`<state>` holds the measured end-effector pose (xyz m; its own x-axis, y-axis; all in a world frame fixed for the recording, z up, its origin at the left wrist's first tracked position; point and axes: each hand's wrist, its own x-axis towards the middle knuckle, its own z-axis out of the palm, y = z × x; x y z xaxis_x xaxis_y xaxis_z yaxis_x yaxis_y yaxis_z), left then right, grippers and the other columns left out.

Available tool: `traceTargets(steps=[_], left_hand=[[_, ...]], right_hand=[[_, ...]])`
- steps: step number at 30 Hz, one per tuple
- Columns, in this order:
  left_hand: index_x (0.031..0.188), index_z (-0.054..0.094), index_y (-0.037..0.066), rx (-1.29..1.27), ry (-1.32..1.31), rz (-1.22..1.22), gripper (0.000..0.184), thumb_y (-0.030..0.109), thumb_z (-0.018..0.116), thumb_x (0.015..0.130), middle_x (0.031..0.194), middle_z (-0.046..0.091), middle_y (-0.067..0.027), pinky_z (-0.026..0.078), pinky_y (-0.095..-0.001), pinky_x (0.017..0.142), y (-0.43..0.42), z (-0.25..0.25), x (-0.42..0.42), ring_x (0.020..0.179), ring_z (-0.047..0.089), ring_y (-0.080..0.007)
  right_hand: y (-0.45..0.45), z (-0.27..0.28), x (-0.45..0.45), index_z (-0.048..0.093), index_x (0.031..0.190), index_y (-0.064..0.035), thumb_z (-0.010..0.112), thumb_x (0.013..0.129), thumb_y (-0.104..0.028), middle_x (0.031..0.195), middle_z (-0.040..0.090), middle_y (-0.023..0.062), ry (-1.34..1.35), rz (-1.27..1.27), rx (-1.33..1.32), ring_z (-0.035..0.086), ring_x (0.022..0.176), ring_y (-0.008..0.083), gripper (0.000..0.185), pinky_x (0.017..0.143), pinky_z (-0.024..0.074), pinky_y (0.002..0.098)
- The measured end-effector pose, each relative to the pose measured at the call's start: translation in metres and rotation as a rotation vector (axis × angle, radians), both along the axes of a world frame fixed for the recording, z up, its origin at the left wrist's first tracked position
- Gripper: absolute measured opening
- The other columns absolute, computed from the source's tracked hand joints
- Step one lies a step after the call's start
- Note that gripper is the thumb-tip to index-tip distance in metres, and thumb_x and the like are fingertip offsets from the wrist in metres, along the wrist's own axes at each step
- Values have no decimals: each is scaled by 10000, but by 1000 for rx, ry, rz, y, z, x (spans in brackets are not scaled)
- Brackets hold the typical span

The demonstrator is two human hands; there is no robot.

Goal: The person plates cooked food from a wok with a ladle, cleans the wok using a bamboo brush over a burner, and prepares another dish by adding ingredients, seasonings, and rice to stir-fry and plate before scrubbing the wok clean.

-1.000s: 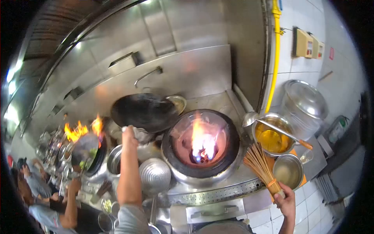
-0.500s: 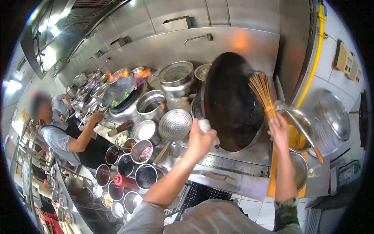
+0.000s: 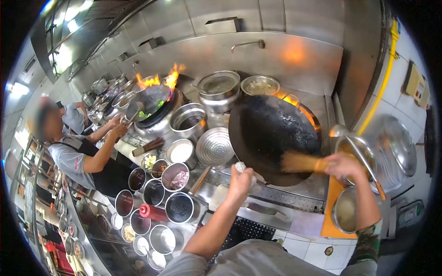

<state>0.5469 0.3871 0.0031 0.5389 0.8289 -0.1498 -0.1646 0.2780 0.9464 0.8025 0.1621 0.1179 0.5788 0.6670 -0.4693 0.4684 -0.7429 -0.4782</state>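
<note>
In the head view, the left grip (image 3: 241, 183) is clenched round a crumpled white cloth (image 3: 240, 167) at the near rim of the large, round black metal wok (image 3: 271, 129), which is tilted, with orange flames (image 3: 289, 100) behind it. The right grip (image 3: 344, 165) grasps a tan bundled-strip brush (image 3: 306, 163); its blurred tips are over the wok's near right part, contact unclear. A perforated silver skimmer (image 3: 215, 146) is just beside the left rim. Steel desk (image 3: 314, 97) runs between far rim and back panel (image 3: 317, 64).
</note>
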Motion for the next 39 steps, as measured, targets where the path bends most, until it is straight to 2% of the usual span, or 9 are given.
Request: traceTargets(steps=[4, 11, 18, 21, 28, 32, 35, 37, 39], left_hand=[[1113, 405, -16, -330, -98, -130, 365, 43, 521, 773, 986, 531, -103, 454, -319, 715, 0, -17, 18, 850, 529, -169], [979, 503, -1, -348, -59, 96, 208, 49, 504, 777, 854, 581, -131, 536, -384, 550, 17, -58, 72, 699, 610, -251], [1070, 548, -10, -639, -81, -285, 348, 226, 658, 839, 956, 622, -109, 508, -331, 729, 41, -27, 33, 831, 613, -202], [1063, 577, -2, -226, 135, -266, 364, 246, 692, 822, 978, 633, -98, 518, -328, 712, 71, -37, -34, 819, 620, -195], [1009, 603, -67, 128, 646, -224, 486, 277, 780, 715, 871, 672, -144, 501, -344, 695, 88, -146, -120, 776, 640, -221], [1044, 575, -93, 317, 717, -92, 615, 337, 800, 667, 928, 652, -240, 495, -378, 748, 85, -128, -103, 856, 642, -329], [1107, 530, -109, 459, 783, -49, 701, 367, 798, 669, 1019, 609, -266, 483, -381, 789, 92, -164, -119, 908, 616, -338], [1183, 476, -118, 436, 792, -81, 794, 391, 800, 668, 1077, 560, -280, 470, -380, 824, 85, -147, -121, 952, 582, -345], [1216, 462, -118, 355, 749, -61, 836, 411, 800, 665, 1080, 550, -274, 463, -388, 845, 80, -128, -118, 980, 570, -346]], right_hand=[[48, -10, 52, 537, 1273, -167, 649, 798, -320, 1078, 623, 206, -819, -220, 202, 590, 1003, 372, 512, 853, 477, 440], [175, -56, 70, 472, 1326, -209, 609, 835, -374, 993, 647, 194, -896, -414, 704, 617, 917, 381, 536, 796, 490, 452], [226, -127, 0, 527, 1260, -143, 632, 806, -341, 1011, 655, 193, -468, -13, 257, 639, 894, 373, 506, 787, 507, 472], [185, -98, 9, 537, 1257, -102, 697, 773, -334, 1002, 644, 218, 374, 19, 279, 631, 914, 367, 561, 762, 518, 437], [177, -119, 54, 470, 1274, -147, 611, 835, -302, 909, 648, 220, -893, -326, 232, 660, 809, 355, 487, 687, 537, 455], [214, -144, 38, 522, 1238, -148, 650, 808, -355, 946, 666, 180, -500, 67, 336, 663, 793, 340, 494, 726, 530, 436], [181, -96, 27, 518, 1299, -143, 714, 755, -388, 913, 677, 122, 501, 80, 277, 611, 555, 198, 628, 592, 525, 312], [153, -71, 51, 533, 1293, -190, 711, 778, -343, 815, 664, 60, 247, 73, 95, 601, 555, 121, 567, 417, 454, 273], [139, -74, 73, 515, 1285, -175, 625, 826, -350, 883, 660, 164, -373, -69, 68, 641, 767, 290, 503, 654, 496, 400]])
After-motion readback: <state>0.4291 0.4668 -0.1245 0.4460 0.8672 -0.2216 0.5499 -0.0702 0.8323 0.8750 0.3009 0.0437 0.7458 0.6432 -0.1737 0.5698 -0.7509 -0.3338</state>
